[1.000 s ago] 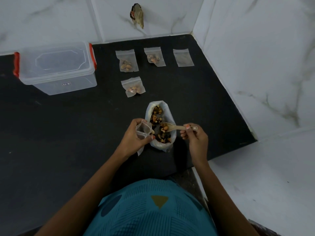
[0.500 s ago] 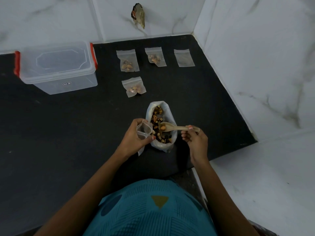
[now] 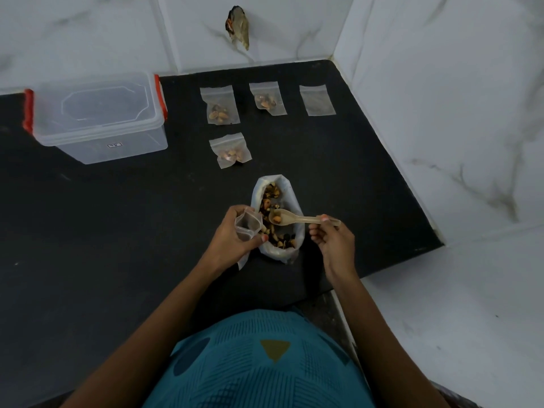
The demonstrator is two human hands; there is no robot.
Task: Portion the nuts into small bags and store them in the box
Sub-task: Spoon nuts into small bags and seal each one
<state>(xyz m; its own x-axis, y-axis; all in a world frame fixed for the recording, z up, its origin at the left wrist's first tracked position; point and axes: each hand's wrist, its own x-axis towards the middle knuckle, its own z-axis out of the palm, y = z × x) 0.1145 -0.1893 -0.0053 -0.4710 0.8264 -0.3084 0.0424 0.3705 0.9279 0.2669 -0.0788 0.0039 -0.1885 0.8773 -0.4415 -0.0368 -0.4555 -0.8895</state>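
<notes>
A large open bag of mixed nuts (image 3: 290, 198) stands on the black counter (image 3: 117, 231). My left hand (image 3: 232, 242) holds a small clear bag (image 3: 248, 226) with its mouth open, just left of the nut bag. My right hand (image 3: 332, 242) pinches the handle of a pale plastic spoon (image 3: 294, 218), whose bowl carries a nut over the big bag, close to the small bag's mouth. Three small filled bags (image 3: 220, 106) (image 3: 267, 98) (image 3: 231, 150) and one flat small bag (image 3: 317, 100) lie farther back. A clear lidded box (image 3: 97, 116) with red clips sits at the back left.
White marble walls (image 3: 441, 98) close the counter at the back and right. The counter's front edge runs just before my body; a pale floor shows at the lower right. A damaged spot (image 3: 238, 30) marks the back wall.
The spoon has lifted out of the nut bag with a nut in its bowl and moved left toward the small bag's mouth. My left hand has stayed put.
</notes>
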